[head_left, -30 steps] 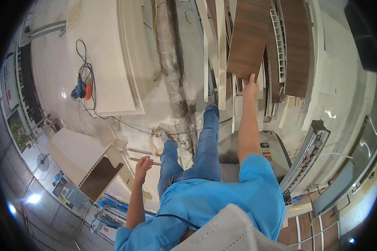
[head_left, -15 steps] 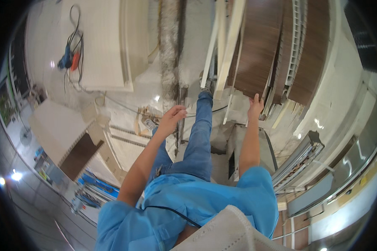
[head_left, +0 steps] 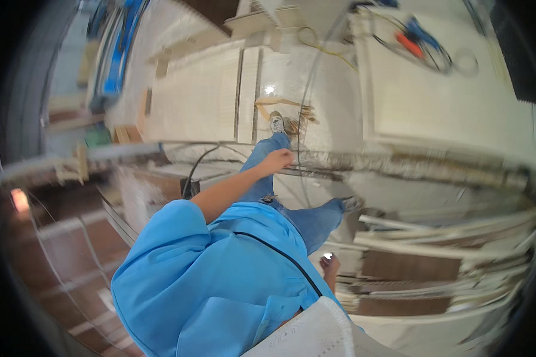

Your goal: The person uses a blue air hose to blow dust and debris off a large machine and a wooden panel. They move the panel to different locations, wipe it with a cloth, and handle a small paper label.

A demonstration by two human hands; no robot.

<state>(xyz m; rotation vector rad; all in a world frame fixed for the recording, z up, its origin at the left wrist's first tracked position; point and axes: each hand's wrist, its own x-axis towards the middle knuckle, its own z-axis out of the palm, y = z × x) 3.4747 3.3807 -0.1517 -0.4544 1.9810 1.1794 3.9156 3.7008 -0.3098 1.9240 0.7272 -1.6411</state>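
My left hand [head_left: 279,159] is in front of my body, over my jeans, with its fingers loosely curled and nothing visible in them. Lower and to the right, my right hand [head_left: 330,265] hangs beside my leg, partly hidden by my blue shirt and smeared by motion; its grip does not show. Nearest to it is a pile of long strips and panels lying on the floor, among them a brown panel [head_left: 411,265] and a second brown panel [head_left: 405,306]. A pale strip [head_left: 446,247] runs along the upper side of the pile. The right hand appears apart from the panels.
A blue and orange power tool [head_left: 418,40] with its cord lies on a large pale board stack [head_left: 458,95] at upper right. Pale panels [head_left: 199,98] lie beyond my foot, near wood scraps [head_left: 286,106]. A rough channel [head_left: 411,163] crosses the floor. A dark cable loops at left.
My body and view have turned left, so the panel pile now lies at lower right. My right hand has let go of the brown panel's end. My legs are in a stride.
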